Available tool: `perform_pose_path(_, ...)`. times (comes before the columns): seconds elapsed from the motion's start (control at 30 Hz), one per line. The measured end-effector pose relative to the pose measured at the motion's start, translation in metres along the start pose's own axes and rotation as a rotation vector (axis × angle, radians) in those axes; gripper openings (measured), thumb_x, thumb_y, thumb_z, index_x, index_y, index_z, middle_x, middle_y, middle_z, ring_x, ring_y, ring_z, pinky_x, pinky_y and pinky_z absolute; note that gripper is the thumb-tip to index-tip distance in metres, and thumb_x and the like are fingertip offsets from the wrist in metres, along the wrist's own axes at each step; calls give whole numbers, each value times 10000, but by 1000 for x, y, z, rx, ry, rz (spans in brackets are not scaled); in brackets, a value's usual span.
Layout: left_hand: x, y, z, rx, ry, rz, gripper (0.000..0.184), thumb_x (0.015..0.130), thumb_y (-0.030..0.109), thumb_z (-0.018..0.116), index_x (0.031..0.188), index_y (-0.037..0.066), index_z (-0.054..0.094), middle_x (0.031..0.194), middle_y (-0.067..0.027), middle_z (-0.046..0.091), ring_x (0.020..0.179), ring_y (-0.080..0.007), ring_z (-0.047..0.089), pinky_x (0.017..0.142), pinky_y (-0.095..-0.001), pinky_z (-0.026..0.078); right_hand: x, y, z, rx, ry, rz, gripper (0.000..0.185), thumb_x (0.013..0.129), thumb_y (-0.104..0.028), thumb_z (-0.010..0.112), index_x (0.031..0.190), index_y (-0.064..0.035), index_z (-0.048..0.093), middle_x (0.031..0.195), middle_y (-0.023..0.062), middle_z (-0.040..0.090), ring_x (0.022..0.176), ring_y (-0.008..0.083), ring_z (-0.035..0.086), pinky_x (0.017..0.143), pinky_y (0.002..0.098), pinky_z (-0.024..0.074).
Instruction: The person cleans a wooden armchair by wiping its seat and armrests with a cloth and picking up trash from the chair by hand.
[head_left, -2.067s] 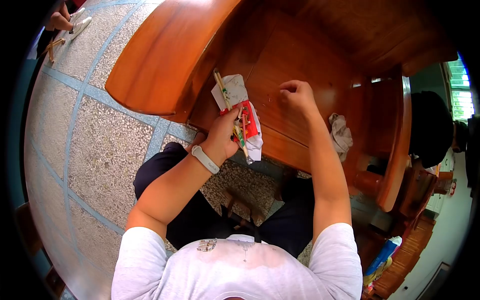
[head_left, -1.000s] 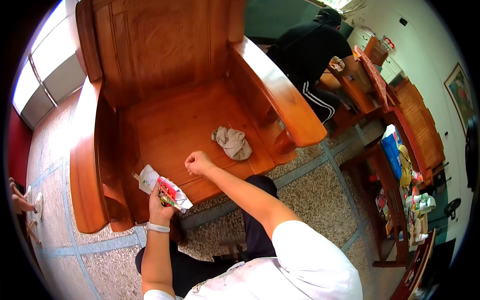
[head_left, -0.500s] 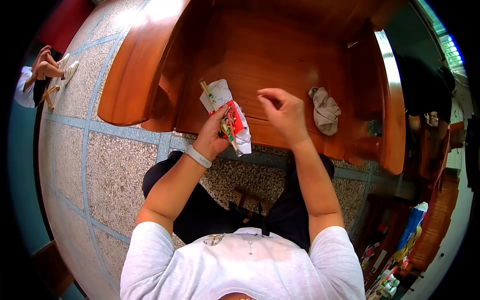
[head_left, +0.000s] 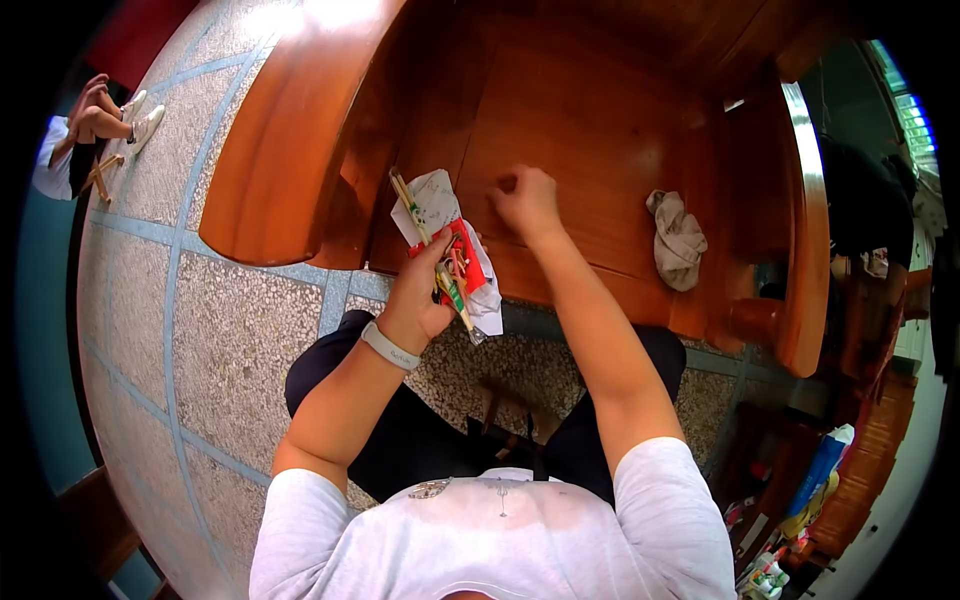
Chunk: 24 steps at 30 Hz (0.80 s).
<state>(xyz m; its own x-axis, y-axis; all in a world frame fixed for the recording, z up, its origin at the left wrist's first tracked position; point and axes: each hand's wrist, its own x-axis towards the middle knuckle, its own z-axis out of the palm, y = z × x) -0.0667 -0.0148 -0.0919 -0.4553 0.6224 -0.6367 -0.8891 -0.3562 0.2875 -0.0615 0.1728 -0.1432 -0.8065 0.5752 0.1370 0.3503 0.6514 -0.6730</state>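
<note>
Left hand [head_left: 415,292] closed around a bundle, thumb on top: a red packet [head_left: 472,262], white paper [head_left: 436,196] sticking out beyond it, thin sticks [head_left: 404,194] lying across. Right hand [head_left: 530,203] holds nothing I can make out; its fingers curl in toward the thumb, and I cannot tell whether the tips meet or pinch something small.

Bundle lies left of my right hand and a little closer to my body, a gap between them. Its long axis slants: far end to the left, near end to the right, over the front edge of the seat. Left hand is the nearer one, gripping from the left side. Left elbow bent, pale wristband [head_left: 390,347] on the wrist; right forearm reaches forward and inward, back of the hand upward, above the wooden seat [head_left: 590,130].

Crumpled cloth [head_left: 677,240] on the seat, right of my right hand, apart from it. Armrest [head_left: 275,165] to the left, glossy. Speckled floor [head_left: 240,320] beyond that. Farther off, a seated person [head_left: 92,128] at far left, only partly in view.
</note>
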Motion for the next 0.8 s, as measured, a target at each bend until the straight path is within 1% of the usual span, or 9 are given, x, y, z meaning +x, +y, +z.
perform_pose_path(0.07, 4, -1, -3, -8, 38, -2, 218, 891, 199, 549, 1037, 38, 575, 945, -96, 618, 867, -206, 612, 732, -326, 537, 8, -16, 3, -13, 19, -25, 100, 630, -74, 642, 713, -19, 655, 764, 195, 627, 771, 360, 606, 721, 399, 500)
perform_pose_path(0.17, 4, -3, -3, -16, 16, -6, 197, 892, 194, 547, 1018, 47, 585, 926, -86, 623, 844, -200, 617, 714, -332, 541, 11, -35, -3, -133, -149, 54, 164, 655, -32, 554, 768, -9, 671, 810, 223, 627, 801, 364, 619, 743, 423, 502)
perform_pose_path(0.37, -5, -1, 9, -6, -2, 2, 154, 885, 176, 554, 981, 62, 593, 887, -72, 635, 791, -177, 626, 683, -316, 543, -15, -40, -12, -352, -224, -95, 162, 643, -20, 588, 800, 17, 602, 850, 262, 595, 789, 404, 596, 708, 464, 495)
perform_pose_path(0.47, -4, 0, 9, -10, 4, 0, 157, 886, 172, 551, 985, 58, 592, 876, -76, 634, 788, -175, 626, 684, -317, 543, -29, -26, -25, -350, -231, -57, 203, 642, -12, 582, 844, 5, 575, 883, 259, 568, 800, 415, 575, 701, 466, 491)
perform_pose_path(0.6, -8, 0, 12, -16, -11, -12, 189, 891, 179, 546, 1003, 29, 571, 910, -104, 620, 839, -215, 616, 716, -335, 537, -45, 5, -60, -364, -230, 48, 179, 697, 6, 565, 876, 19, 555, 860, 202, 573, 796, 337, 598, 670, 404, 511)
perform_pose_path(0.67, -3, -2, 7, -26, -32, -10, 203, 894, 188, 542, 1009, 20, 560, 927, -116, 614, 860, -231, 610, 737, -346, 532, -53, 19, -78, 204, -210, 463, 184, 722, 5, 575, 906, 2, 564, 872, 154, 581, 824, 250, 592, 740, 347, 517)
perform_pose_path(0.7, -1, -2, 5, -15, -58, -10, 206, 896, 191, 540, 1010, 21, 558, 921, -117, 615, 856, -232, 610, 740, -347, 531, -59, 20, -84, 193, -200, 459, 184, 722, 5, 575, 906, 2, 564, 872, 154, 581, 824, 250, 592, 740, 347, 517)
perform_pose_path(0.77, -2, -4, 8, 4, -92, -21, 195, 900, 199, 534, 996, 31, 557, 894, -102, 616, 832, -220, 613, 736, -349, 531, -76, 3, -102, 667, -60, 529, 166, 765, 58, 502, 910, 0, 558, 845, 101, 569, 788, 165, 578, 694, 289, 530)
perform_pose_path(0.8, -3, -4, 9, 5, -98, -23, 195, 900, 199, 534, 996, 31, 557, 894, -102, 616, 832, -220, 613, 736, -349, 531, -81, -8, -108, 665, -54, 526, 166, 765, 58, 502, 910, 0, 558, 845, 101, 569, 788, 165, 578, 694, 289, 530)
